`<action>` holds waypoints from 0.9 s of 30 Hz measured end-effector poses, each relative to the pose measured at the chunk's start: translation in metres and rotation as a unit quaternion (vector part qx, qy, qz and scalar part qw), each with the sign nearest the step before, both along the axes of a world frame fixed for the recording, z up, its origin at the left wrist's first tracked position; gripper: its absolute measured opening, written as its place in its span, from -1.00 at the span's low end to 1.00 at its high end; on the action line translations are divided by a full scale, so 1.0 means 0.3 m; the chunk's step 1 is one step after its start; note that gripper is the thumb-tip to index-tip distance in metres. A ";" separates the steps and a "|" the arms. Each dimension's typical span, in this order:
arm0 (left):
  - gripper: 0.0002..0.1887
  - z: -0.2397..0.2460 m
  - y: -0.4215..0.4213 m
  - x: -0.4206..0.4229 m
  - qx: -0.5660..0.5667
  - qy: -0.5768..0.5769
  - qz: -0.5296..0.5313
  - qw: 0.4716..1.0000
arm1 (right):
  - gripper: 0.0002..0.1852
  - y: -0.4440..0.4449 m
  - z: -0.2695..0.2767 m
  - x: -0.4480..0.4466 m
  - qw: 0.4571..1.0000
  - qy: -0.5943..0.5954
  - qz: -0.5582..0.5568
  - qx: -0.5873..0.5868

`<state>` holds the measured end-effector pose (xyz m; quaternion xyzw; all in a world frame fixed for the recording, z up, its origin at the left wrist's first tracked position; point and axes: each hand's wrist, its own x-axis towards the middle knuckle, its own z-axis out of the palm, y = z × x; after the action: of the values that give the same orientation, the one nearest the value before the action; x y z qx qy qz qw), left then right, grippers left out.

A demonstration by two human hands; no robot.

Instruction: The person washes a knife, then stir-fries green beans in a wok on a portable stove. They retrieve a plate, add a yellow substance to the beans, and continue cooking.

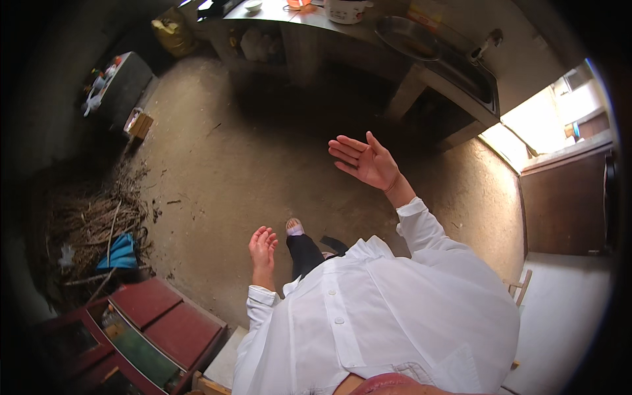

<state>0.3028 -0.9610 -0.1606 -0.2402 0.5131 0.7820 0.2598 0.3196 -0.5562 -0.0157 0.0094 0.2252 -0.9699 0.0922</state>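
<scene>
My right hand [368,163] reaches out over the bare floor [222,163], palm up, with the fingers pointing left and the thumb apart from them. Nothing lies in it. Lower and to the left, my left hand [263,245] hangs near my leg, fingers loosely curled and empty. Between the two hands, one foot in a light sandal [295,228] stands on the floor below dark trousers [304,254]. The sleeves of a white shirt [360,306] reach both wrists. Neither hand touches any object.
Ahead runs a counter with a white pot [345,11], a wide pan [409,37] and a sink [469,79]. Leftward are a wooden box [138,124], a heap of sticks [89,212], a blue item [121,252] and a dark red cabinet [168,311]. A bright doorway [535,118] opens right.
</scene>
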 end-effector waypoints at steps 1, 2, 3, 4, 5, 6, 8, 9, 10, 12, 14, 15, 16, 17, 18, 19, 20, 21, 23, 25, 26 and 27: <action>-0.74 -0.002 0.042 -0.055 -0.010 0.000 -0.022 1.000 | -0.34 0.043 -0.024 -0.009 0.995 -0.050 -0.021 0.084; -0.74 -0.007 0.096 -0.119 -0.018 0.002 -0.041 0.999 | -0.39 0.097 -0.056 -0.031 0.983 -0.095 -0.041 0.153; -0.74 0.010 0.174 -0.196 -0.024 -0.002 -0.047 0.999 | -0.43 0.182 -0.075 -0.075 0.967 -0.109 -0.063 0.220; -0.73 0.005 0.208 -0.253 -0.027 -0.003 -0.052 0.998 | -0.54 0.231 -0.115 -0.107 0.831 -0.176 -0.073 0.523; -0.73 0.000 0.227 -0.309 -0.034 -0.002 -0.055 0.998 | -0.60 0.268 -0.156 -0.148 0.601 -0.217 -0.065 0.766; -0.73 -0.003 0.233 -0.369 -0.037 0.005 -0.056 0.998 | -0.60 0.305 -0.193 -0.185 0.673 -0.211 -0.143 0.694; -0.72 -0.021 0.248 -0.509 -0.047 0.012 -0.042 0.998 | -0.60 0.412 -0.243 -0.278 0.700 -0.249 -0.216 0.633; -0.72 -0.032 0.244 -0.570 -0.063 -0.005 -0.029 0.998 | -0.62 0.460 -0.263 -0.303 0.668 -0.286 -0.221 0.651; -0.72 -0.043 0.262 -0.634 -0.055 -0.008 -0.016 0.998 | -0.63 0.545 -0.266 -0.343 0.632 -0.315 -0.230 0.670; -0.71 -0.052 0.298 -0.781 -0.085 -0.046 0.019 0.995 | -0.67 0.702 -0.273 -0.440 0.637 -0.292 -0.272 0.659; -0.71 -0.040 0.389 -0.916 -0.077 -0.029 -0.011 0.997 | -0.75 0.853 -0.273 -0.526 0.646 -0.302 -0.312 0.627; -0.71 -0.025 0.444 -0.988 -0.092 -0.037 -0.018 0.995 | -0.65 0.924 -0.273 -0.558 0.687 -0.281 -0.359 0.566; -0.70 -0.011 0.517 -1.062 -0.102 -0.035 -0.049 0.993 | -0.61 1.018 -0.272 -0.599 0.664 -0.271 -0.375 0.587; -0.69 0.007 0.596 -1.136 -0.103 -0.016 -0.095 0.990 | -0.57 1.114 -0.263 -0.637 0.654 -0.289 -0.382 0.586; -0.68 0.020 0.683 -1.213 -0.110 -0.006 -0.127 0.986 | -0.58 1.221 -0.270 -0.682 0.627 -0.296 -0.396 0.602; -0.67 0.029 0.766 -1.278 -0.121 0.004 -0.153 0.981 | -0.59 1.331 -0.280 -0.723 0.617 -0.286 -0.416 0.604; -0.67 0.036 0.848 -1.338 -0.116 0.019 -0.173 0.978 | -0.60 1.451 -0.297 -0.769 0.588 -0.304 -0.404 0.631; -0.66 0.039 0.932 -1.403 -0.116 0.035 -0.187 0.975 | -0.62 1.582 -0.320 -0.816 0.582 -0.301 -0.402 0.640; -0.65 0.047 1.079 -1.521 -0.121 0.055 -0.200 0.971 | -0.64 1.859 -0.399 -0.911 0.590 -0.315 -0.401 0.626; -0.65 0.053 1.216 -1.612 -0.133 0.053 -0.203 0.969 | -0.51 2.125 -0.517 -0.964 0.454 -0.359 -0.347 0.738; -0.66 0.060 1.277 -1.645 -0.149 0.035 -0.198 0.968 | -0.41 2.236 -0.592 -0.995 0.403 -0.402 -0.332 0.752; -0.66 0.068 1.335 -1.662 -0.156 0.027 -0.198 0.968 | -0.42 2.313 -0.674 -1.012 0.342 -0.403 -0.301 0.794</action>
<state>-0.1959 -0.5605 -0.1403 -0.1506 0.6724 0.6318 0.3549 0.0160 0.1377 -0.2179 0.5347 0.8070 -0.1770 -0.1775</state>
